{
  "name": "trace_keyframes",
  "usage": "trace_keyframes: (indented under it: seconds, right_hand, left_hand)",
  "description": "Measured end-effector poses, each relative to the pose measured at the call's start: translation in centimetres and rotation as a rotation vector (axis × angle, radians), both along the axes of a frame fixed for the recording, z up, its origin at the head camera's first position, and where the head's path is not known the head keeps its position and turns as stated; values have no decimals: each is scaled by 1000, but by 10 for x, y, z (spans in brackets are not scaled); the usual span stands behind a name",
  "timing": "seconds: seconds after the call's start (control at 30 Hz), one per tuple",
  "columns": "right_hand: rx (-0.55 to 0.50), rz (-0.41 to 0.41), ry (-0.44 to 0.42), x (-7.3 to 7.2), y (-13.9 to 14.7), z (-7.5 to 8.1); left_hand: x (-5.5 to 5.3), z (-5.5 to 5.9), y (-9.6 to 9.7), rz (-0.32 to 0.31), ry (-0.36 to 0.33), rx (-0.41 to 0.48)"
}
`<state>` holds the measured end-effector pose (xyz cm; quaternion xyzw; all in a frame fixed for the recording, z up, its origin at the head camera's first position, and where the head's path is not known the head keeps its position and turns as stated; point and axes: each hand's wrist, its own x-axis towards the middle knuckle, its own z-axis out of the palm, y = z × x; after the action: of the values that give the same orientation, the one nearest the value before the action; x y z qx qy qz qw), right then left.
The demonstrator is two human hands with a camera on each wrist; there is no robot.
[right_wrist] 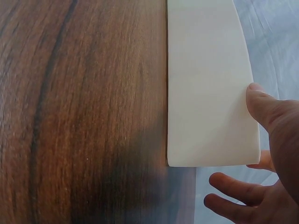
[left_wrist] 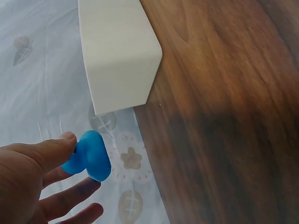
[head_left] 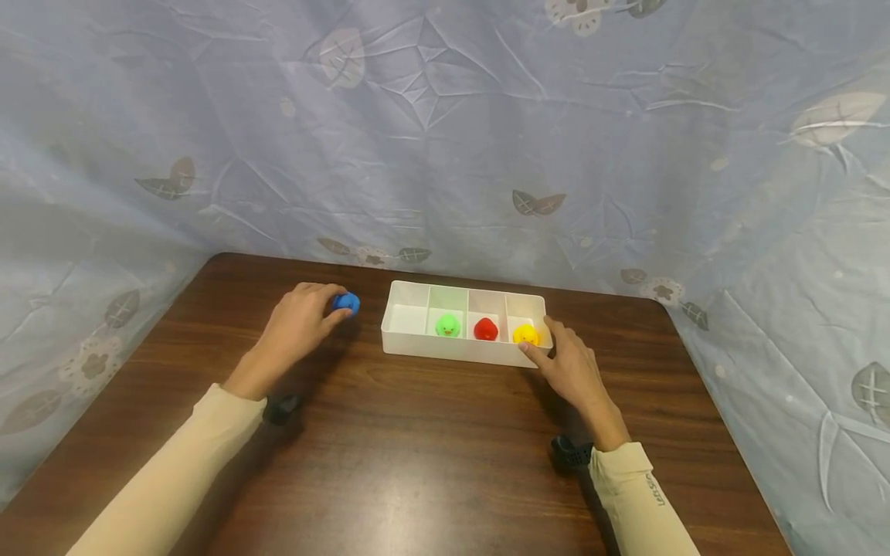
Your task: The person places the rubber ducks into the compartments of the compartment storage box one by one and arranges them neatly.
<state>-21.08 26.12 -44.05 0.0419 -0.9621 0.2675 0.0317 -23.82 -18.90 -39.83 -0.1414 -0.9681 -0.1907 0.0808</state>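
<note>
My left hand (head_left: 294, 323) pinches a small blue rubber duck (head_left: 346, 303) between thumb and fingers, left of a white four-part tray (head_left: 427, 347). In the left wrist view the blue duck (left_wrist: 98, 156) shows as two rounded lumps under the thumb tip. My right hand (head_left: 572, 364) grips the tray's right end, the thumb over the front rim and fingers round the end wall. Inside the tray, a green duck (head_left: 448, 326), a red duck (head_left: 485, 330) and a yellow duck (head_left: 526, 334) each sit in their own compartment; the leftmost compartment holds nothing.
The dark wooden table (head_left: 417, 448) runs up to a pale patterned cloth (head_left: 445, 154) hung behind it and along both sides. The tray stands near the table's back edge. A dark band (head_left: 570, 452) is at my right wrist.
</note>
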Motion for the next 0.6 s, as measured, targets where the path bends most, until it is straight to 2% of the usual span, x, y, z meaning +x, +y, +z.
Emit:
trace_keyframes:
  seconds: [0.6]
  right_hand:
    - [2,0,-3,-1,0,-1]
  left_hand:
    - [-11,6,36,-75,39,-3]
